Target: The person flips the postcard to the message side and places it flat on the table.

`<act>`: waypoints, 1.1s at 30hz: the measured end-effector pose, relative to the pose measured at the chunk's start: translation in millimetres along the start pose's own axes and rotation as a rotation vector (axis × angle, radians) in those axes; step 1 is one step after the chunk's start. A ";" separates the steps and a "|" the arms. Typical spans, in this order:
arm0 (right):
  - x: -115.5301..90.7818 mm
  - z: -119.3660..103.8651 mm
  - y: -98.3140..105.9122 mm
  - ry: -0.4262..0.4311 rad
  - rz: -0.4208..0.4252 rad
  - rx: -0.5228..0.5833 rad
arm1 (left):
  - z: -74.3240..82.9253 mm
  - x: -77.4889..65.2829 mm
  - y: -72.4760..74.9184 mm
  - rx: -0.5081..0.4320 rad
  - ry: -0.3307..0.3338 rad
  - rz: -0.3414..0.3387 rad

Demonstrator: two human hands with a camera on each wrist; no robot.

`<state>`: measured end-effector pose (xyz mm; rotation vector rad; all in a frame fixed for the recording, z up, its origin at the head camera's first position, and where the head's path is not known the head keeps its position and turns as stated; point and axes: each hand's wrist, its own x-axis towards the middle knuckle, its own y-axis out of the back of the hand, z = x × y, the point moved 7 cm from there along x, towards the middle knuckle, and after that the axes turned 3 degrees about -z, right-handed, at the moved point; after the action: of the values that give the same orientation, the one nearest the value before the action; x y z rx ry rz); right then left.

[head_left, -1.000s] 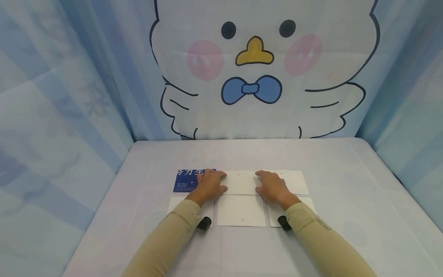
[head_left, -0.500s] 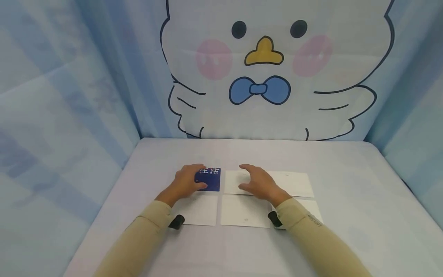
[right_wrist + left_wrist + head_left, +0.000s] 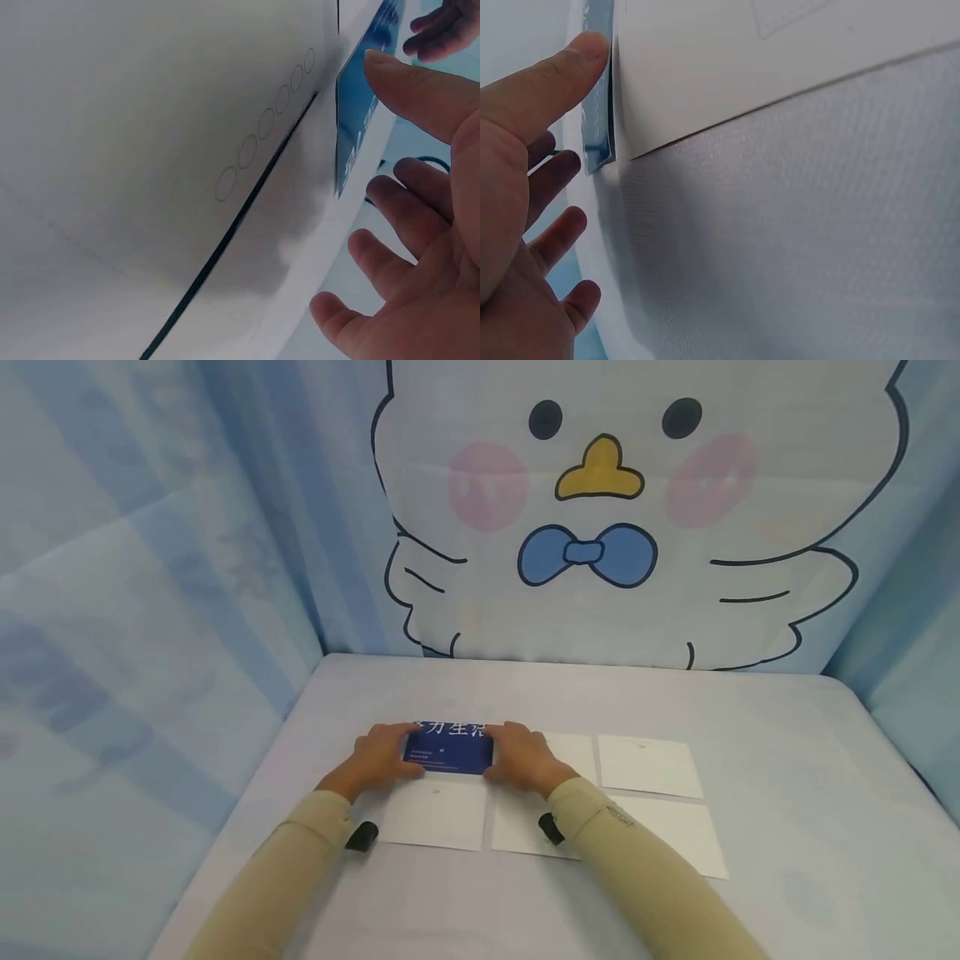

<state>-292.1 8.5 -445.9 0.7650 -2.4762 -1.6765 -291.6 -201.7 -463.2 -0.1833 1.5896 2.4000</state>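
A dark blue postcard (image 3: 450,753) with white lettering lies at the far left of a layout of postcards. At its left end is my left hand (image 3: 377,760), and at its right end my right hand (image 3: 523,760), thumbs toward the near corners and index fingers toward the far ones. In the left wrist view the thumb (image 3: 559,79) touches the blue postcard (image 3: 597,124), other fingers spread below. In the right wrist view the thumb (image 3: 420,90) overlaps the blue postcard (image 3: 358,105), with the remaining fingers apart and loosely extended.
Several white postcards sit in two rows: one (image 3: 435,814) just nearer than the blue one, others to the right, such as the far-right postcard (image 3: 649,766). The white-covered table (image 3: 787,760) ends at a curtain (image 3: 600,618) with a cartoon face. Black devices (image 3: 363,836) sit at the wrists.
The left hand has moved left, off the top of the blue postcard to its left end. The right hand has moved left from the white postcards to the blue one's right end. The view has shifted.
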 end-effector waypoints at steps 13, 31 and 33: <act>11.1 0.0 -6.0 -0.047 -0.058 -0.033 | 1.9 -0.2 2.3 0.007 0.001 -0.012; 13.3 -4.4 5.5 0.002 0.021 0.071 | 0.3 2.6 13.9 -0.001 0.033 0.018; 13.8 -4.7 7.2 0.011 0.040 0.076 | -0.5 1.6 18.1 -0.014 0.041 0.058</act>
<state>-305.4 0.6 -440.7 0.7243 -2.5426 -1.5692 -298.1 -208.6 -447.8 -0.1925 1.6179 2.4668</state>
